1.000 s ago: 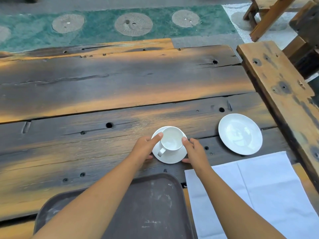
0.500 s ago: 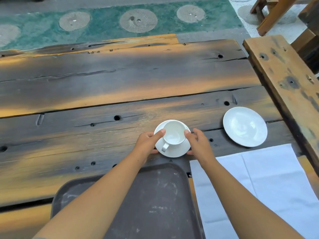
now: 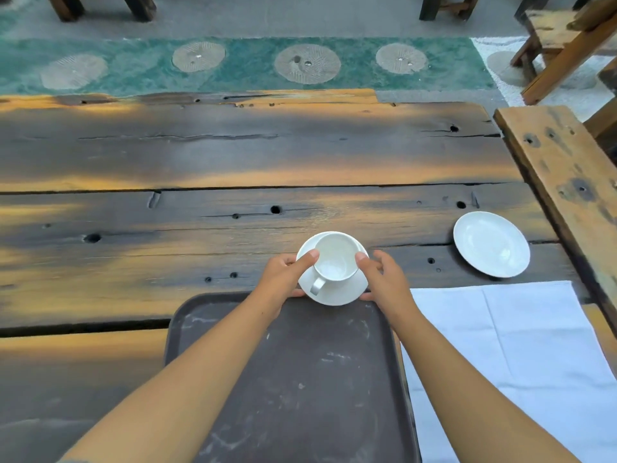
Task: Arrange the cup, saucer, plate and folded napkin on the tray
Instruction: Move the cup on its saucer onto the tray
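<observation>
A white cup (image 3: 335,258) stands upright on a white saucer (image 3: 347,290), its handle pointing toward me. My left hand (image 3: 283,279) grips the saucer's left side with the thumb against the cup's rim. My right hand (image 3: 384,275) holds the saucer's right side the same way. The saucer's near edge overlaps the far rim of the dark brown tray (image 3: 300,379). A white plate (image 3: 490,243) lies on the table to the right. A white napkin (image 3: 521,355) lies spread flat right of the tray.
The worn wooden plank table (image 3: 233,155) stretches ahead and left. A raised wooden bench plank (image 3: 564,182) runs along the right side. Wooden furniture legs stand on the floor beyond, at the far right and top.
Both hands have brought the cup and saucer toward me, from the bare table to the tray's far rim. The camera view has pulled back, so more of the tray shows.
</observation>
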Tool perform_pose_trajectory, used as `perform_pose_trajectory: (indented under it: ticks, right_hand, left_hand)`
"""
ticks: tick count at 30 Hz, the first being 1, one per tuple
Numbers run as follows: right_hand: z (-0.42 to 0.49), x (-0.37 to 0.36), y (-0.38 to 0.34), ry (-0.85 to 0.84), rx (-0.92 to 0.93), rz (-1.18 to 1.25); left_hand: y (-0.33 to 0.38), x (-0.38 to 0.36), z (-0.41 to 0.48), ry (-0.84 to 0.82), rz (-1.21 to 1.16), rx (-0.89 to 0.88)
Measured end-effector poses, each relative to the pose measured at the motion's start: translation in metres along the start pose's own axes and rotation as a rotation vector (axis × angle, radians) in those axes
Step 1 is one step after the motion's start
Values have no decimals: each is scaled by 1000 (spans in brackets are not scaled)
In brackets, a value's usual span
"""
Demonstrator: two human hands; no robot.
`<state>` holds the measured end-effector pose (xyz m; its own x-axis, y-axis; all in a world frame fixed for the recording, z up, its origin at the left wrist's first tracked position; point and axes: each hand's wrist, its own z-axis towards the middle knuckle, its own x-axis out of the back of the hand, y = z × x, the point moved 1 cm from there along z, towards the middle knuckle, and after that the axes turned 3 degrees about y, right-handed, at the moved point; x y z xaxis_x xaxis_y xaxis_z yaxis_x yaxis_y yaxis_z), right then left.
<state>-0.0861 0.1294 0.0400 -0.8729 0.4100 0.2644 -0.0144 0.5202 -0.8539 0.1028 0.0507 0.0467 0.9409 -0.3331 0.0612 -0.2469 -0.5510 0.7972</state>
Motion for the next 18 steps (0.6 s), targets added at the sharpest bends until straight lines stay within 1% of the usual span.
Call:
perform_pose_trajectory:
  ticks: [4,13,18]
  right_hand:
    - [-32,-22,2,-12,-17,4]
    - [-85,-85,17,-113,67,1]
    - [-105,-117,27,-153,66,-28]
  left_hand:
    - [-16,31,-26,4,4,-11]
    - [-57,102,-65,75,-22,-4]
    - [-80,134,-80,81,-24,20]
